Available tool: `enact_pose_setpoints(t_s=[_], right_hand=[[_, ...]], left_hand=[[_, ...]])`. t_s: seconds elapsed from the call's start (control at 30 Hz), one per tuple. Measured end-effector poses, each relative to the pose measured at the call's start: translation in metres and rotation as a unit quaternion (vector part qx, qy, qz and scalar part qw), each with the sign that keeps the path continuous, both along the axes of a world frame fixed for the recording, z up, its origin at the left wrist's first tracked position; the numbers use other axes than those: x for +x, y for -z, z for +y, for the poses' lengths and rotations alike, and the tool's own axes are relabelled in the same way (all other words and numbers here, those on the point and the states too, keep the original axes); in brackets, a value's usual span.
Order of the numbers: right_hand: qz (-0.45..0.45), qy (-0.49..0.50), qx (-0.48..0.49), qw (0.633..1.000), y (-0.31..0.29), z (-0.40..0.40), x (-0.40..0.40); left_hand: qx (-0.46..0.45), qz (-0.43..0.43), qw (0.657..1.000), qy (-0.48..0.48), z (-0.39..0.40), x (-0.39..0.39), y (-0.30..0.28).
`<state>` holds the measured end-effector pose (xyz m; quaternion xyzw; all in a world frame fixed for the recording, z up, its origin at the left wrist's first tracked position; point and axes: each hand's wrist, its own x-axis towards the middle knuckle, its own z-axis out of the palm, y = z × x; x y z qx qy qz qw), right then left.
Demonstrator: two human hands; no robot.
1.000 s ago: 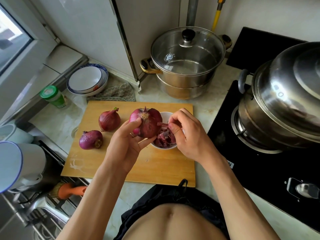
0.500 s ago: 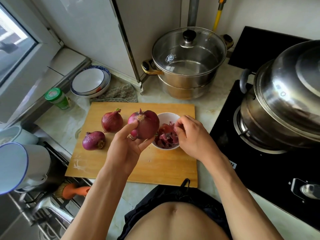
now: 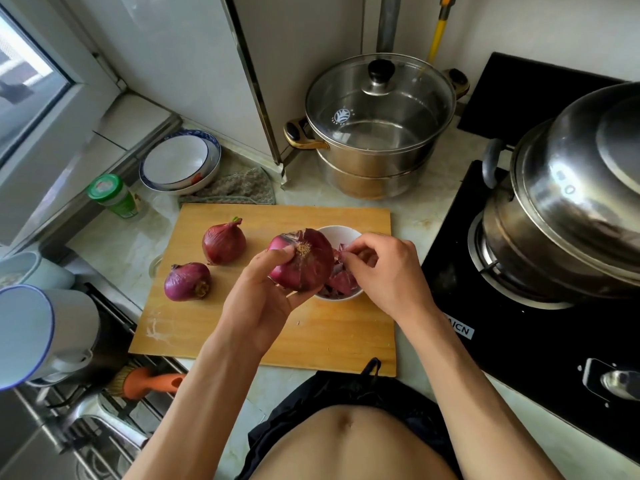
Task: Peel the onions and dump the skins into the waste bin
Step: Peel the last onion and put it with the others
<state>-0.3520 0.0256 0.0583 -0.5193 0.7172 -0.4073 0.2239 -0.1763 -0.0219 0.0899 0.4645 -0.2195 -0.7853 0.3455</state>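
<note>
A black hob [image 3: 540,327] fills the counter's right side, bearing a big steel wok [image 3: 568,216] under a domed lid; the white label at the hob's front-left edge shows letters that read about as "ICN", the rest hidden by the right forearm. At the counter's back edge stands a two-tier steel pot [image 3: 374,133] with a glass lid and a small white emblem whose writing is too small to read. A wooden board [image 3: 332,334] lies along the counter's front edge. The left hand [image 3: 256,303] is curled around a red onion [image 3: 304,261], thumb on the root end and fingers beneath, holding it above the board just left of a white bowl [image 3: 337,232] near the board's back-right corner. The onion's root tuft faces up; its dry purple skin is wrinkled and split, lifting at the top. The right hand [image 3: 384,268] hovers over the bowl with fingertips bent together at the skins [image 3: 341,280] heaped inside; whether it pinches a piece cannot be told. Two more onions rest on the board's left half, one [image 3: 223,240] toward the back with skin and stem intact, one [image 3: 187,282] nearer the left edge, root toward the front. Stacked bowls [image 3: 180,162] and a green-capped jar [image 3: 112,195] sit at the counter's back-left corner; the jar's label is unreadable.
</note>
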Motion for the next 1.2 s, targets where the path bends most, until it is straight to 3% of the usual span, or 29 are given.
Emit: enact_pose_setpoints(t_s=[0.13,0.3,0.47,0.53,0.7,0.83,0.93,1.2], right_hand=[[-0.197,-0.083,-0.006,0.977,-0.007,0.003,0.003],[-0.272,-0.074,0.01,0.959,-0.005,0.002,0.005],[-0.419,-0.024,0.013,0.908,-0.003,0.0,0.002],[-0.43,-0.027,0.016,0.902,-0.004,-0.001,0.002],[-0.371,-0.068,-0.001,0.926,-0.015,0.002,0.007],[-0.163,-0.056,-0.05,0.984,-0.014,0.002,0.01],[-0.068,-0.076,-0.111,0.989,-0.015,0.003,0.011],[-0.017,-0.123,-0.14,0.982,-0.013,0.004,0.01]], left_hand=[[-0.001,0.011,1.0,0.025,0.0,-0.005,-0.002],[-0.023,-0.004,0.999,0.03,-0.001,-0.006,-0.001],[-0.092,0.0,0.993,0.071,-0.006,0.002,-0.002],[-0.126,-0.025,0.988,0.089,-0.006,0.001,0.0],[-0.12,-0.024,0.99,0.075,-0.007,-0.002,-0.005],[-0.091,-0.049,0.993,0.062,-0.012,0.0,-0.005],[-0.045,-0.063,0.995,0.064,-0.011,-0.005,-0.009],[0.01,-0.087,0.991,0.105,-0.015,-0.009,-0.012]])
